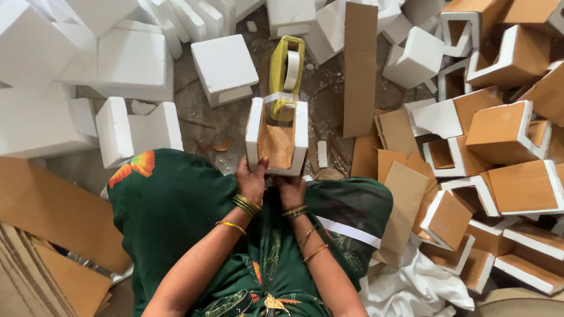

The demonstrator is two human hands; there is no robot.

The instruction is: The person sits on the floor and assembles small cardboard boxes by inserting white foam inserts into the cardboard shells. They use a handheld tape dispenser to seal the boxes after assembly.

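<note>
A U-shaped white foam block (300, 136) with a brown cardboard liner (276, 142) inside it stands on end in front of my knees. My left hand (251, 179) grips its lower left wall, thumb on the liner. My right hand (292, 189) holds its lower right end from below. A yellow tape dispenser (286, 73) with a clear tape roll rests against the block's far end, and a strip of clear tape runs across that end. I sit on the floor in green cloth, with bangles on both wrists.
Plain white foam blocks (225, 67) lie scattered at the left and back. A heap of foam pieces lined with cardboard (510, 132) fills the right. Loose cardboard sheets (359, 70) lie in the middle and at the lower left. White cloth (417, 287) lies at the lower right.
</note>
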